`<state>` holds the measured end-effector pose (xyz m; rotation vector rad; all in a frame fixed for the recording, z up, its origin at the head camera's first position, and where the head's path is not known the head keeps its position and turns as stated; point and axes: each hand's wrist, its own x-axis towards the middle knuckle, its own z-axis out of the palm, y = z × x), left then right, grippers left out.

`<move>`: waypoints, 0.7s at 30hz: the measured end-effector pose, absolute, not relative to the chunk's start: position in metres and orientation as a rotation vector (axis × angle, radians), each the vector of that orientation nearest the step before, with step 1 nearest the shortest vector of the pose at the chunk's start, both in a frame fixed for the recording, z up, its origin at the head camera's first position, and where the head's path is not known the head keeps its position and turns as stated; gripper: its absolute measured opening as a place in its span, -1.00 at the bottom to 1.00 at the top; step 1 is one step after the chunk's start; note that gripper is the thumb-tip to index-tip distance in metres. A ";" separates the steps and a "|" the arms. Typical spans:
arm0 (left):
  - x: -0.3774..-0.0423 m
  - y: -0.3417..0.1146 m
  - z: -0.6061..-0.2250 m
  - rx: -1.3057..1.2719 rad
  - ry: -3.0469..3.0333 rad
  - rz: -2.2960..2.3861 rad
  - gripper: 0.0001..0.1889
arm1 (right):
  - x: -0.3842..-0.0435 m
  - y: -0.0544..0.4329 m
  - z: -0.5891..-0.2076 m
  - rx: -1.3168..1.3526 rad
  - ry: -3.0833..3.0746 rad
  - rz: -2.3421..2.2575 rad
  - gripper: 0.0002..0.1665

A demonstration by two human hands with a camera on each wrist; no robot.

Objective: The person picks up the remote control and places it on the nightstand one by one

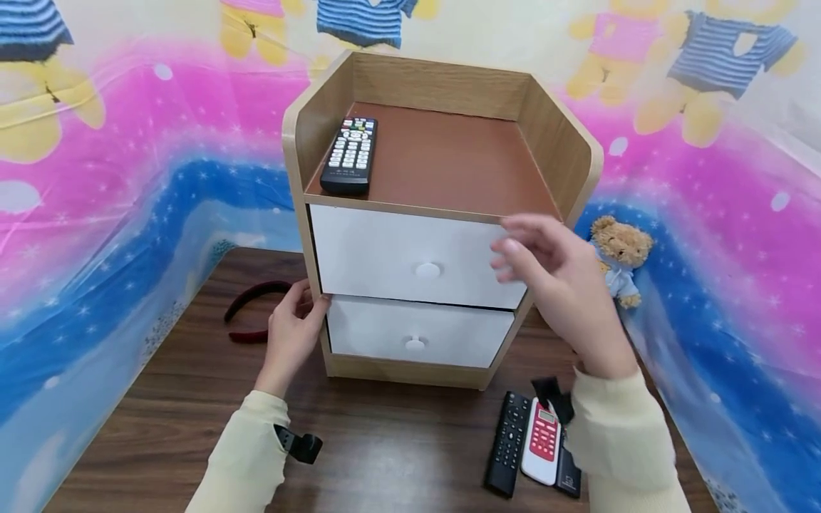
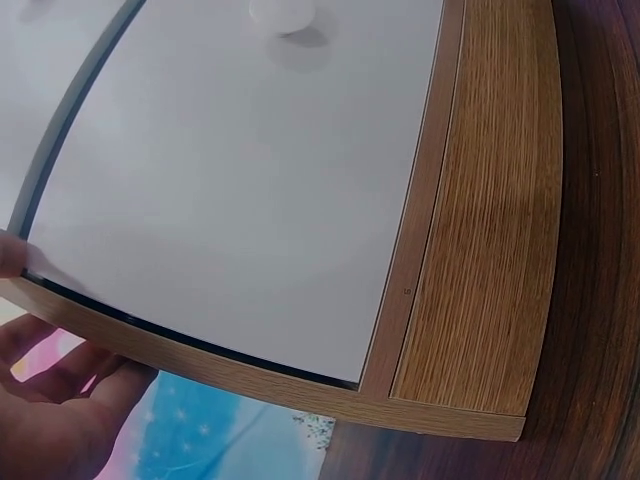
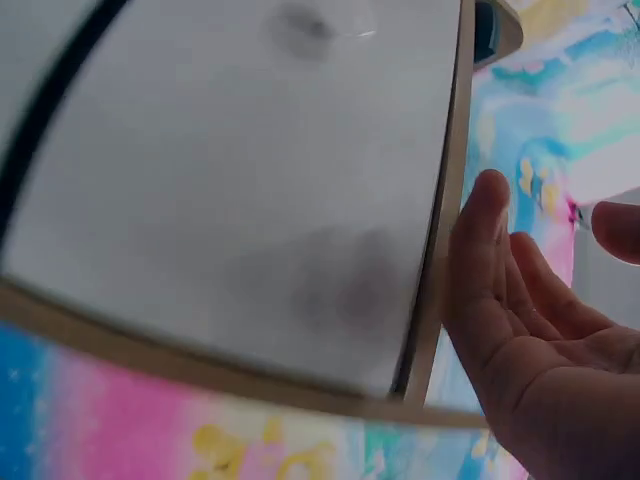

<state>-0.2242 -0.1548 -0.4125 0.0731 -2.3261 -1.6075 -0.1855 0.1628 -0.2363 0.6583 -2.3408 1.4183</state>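
A small wooden cabinet with a brown top stands on the table. Its white upper drawer and white lower drawer sit in the frame, each with a round white knob. My left hand holds the cabinet's left side edge, thumb on the front and fingers around the outer side. In the left wrist view, that thumb lies near the gap between the drawers. Raised before the upper drawer's right end, my right hand has loosely bent fingers and holds nothing.
A black remote control lies on the cabinet top. Near my right sleeve are a slim black remote, a white-and-red remote and a dark item. A teddy bear sits right, a dark red curved object left.
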 end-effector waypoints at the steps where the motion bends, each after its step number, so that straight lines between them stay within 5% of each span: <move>1: -0.224 -0.155 -0.412 0.068 -2.331 -1.613 -0.55 | -0.180 0.173 -0.245 0.624 -2.369 1.373 -0.62; 21: -0.222 -0.154 -0.407 0.062 -2.396 -1.591 -0.60 | -0.151 0.311 -0.489 -0.582 -2.969 0.986 -0.30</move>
